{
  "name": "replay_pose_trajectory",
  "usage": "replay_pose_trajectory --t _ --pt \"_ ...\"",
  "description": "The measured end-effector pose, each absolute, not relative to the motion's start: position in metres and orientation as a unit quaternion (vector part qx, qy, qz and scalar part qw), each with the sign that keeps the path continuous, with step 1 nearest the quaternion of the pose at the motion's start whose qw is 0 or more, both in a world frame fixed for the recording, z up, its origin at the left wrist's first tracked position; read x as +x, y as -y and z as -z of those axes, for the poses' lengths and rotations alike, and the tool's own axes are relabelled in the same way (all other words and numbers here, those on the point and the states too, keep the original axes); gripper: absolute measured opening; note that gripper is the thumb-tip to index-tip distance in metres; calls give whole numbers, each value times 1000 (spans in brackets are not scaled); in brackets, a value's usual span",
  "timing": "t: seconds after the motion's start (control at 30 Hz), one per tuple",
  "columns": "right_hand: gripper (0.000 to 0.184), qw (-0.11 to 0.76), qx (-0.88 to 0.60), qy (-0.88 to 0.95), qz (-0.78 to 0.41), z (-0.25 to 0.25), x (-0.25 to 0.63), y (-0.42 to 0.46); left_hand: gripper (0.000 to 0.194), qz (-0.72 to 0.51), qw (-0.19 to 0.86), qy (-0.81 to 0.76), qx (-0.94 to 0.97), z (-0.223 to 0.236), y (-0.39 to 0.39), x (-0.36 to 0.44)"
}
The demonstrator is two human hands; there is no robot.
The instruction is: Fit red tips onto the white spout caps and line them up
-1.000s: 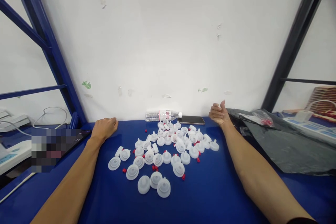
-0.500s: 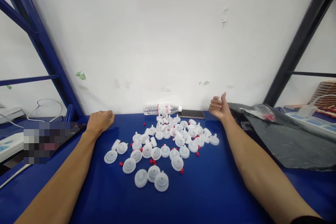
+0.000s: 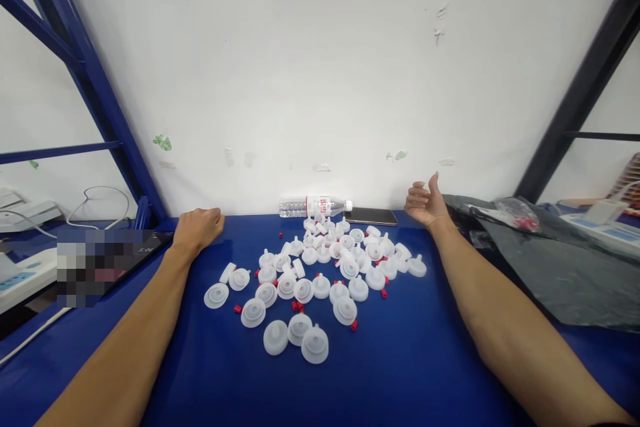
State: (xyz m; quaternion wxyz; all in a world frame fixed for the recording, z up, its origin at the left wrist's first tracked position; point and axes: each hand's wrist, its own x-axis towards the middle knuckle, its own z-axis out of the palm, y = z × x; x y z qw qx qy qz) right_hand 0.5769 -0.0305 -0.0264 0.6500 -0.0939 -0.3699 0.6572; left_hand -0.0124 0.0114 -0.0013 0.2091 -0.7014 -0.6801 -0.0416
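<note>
Several white plastic caps [image 3: 320,273] lie scattered on the blue table [image 3: 410,360], with several small red pieces [image 3: 297,307] among them. My left hand [image 3: 197,228] rests knuckles-up on the table at the far left of the pile, fingers curled under, holding nothing I can see. My right hand [image 3: 425,205] is raised just off the table at the far right of the pile, thumb up and fingers loosely curled, empty.
A clear water bottle [image 3: 315,207] lies on its side against the white wall, next to a dark phone [image 3: 371,216]. A dark plastic sheet [image 3: 550,267] with a small bag covers the right side. Blue and black rack posts stand on both sides; cables and devices lie at the left.
Only the camera view shifted slightly. Both hands stay where they were; the right hand's fingers have curled in a little more.
</note>
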Motion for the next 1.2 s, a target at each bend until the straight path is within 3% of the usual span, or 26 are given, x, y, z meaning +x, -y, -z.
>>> replay_pose_trajectory --t 0.57,0.87,1.2 --pt "44 631 -74 350 -689 24 578 28 34 132 266 632 -716 7 -12 -14" --pt "55 678 -39 331 -655 23 578 30 40 247 361 566 -699 8 -9 -11" --pt "60 722 -82 336 -598 23 574 30 37 244 382 564 -690 5 -2 -7"
